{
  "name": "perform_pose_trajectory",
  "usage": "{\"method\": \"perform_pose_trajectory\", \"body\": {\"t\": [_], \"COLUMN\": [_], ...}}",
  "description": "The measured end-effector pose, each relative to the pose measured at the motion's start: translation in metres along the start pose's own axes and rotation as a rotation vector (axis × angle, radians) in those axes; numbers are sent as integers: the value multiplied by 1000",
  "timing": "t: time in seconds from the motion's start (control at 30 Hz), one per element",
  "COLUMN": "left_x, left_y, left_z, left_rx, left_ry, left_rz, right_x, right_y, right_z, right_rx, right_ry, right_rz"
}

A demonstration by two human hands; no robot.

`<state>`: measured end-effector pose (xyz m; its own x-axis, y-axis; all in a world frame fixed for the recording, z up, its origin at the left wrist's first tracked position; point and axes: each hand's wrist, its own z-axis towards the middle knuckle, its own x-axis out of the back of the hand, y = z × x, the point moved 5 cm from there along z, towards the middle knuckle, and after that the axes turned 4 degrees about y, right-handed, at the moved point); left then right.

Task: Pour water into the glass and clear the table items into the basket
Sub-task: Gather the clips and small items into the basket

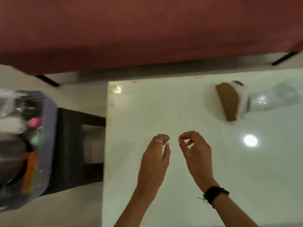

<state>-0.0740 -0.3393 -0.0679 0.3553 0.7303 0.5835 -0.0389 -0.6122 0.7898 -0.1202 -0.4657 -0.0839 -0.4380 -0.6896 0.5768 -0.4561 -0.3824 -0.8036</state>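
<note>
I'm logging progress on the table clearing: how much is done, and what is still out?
Mostly done, it seems: the basket left of the table already holds several blurred items. Nothing is in hand: the left hand and right hand hover over the table, loosely curled, holding nothing. Still out at the far right: a brown-and-white item and something clear, possibly the glass; too blurred to tell whether it holds water.

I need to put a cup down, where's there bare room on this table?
Bare table lies from its left edge across to the brown-and-white thing at far right, and ahead of both hands. The basket, left off the table, is crowded.
</note>
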Motion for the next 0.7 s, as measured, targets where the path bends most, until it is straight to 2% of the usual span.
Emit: {"method": "perform_pose_trajectory", "body": {"t": [0.2, 0.33, 0.43, 0.5, 0.57, 0.7], "left_x": [-186, -294, -359, -395, -425, -470], "left_y": [95, 136, 151, 161, 172, 198], "left_z": [-19, -39, -42, -36, -21, 15], "left_rx": [-169, -406, -495, -550, -584, -562], "left_ry": [-352, -584, -719, -728, -669, -568], "left_rz": [113, 351, 533, 631, 695, 685], "right_x": [166, 250, 304, 335, 361, 392], "right_y": [136, 207, 251, 279, 304, 344], "right_z": [5, -1, -3, -3, 2, 20], "right_rx": [-249, -370, -450, -503, -534, -565], "right_ry": [269, 372, 471, 542, 604, 670], "right_rz": [-41, -115, -132, -131, -135, -110]}}
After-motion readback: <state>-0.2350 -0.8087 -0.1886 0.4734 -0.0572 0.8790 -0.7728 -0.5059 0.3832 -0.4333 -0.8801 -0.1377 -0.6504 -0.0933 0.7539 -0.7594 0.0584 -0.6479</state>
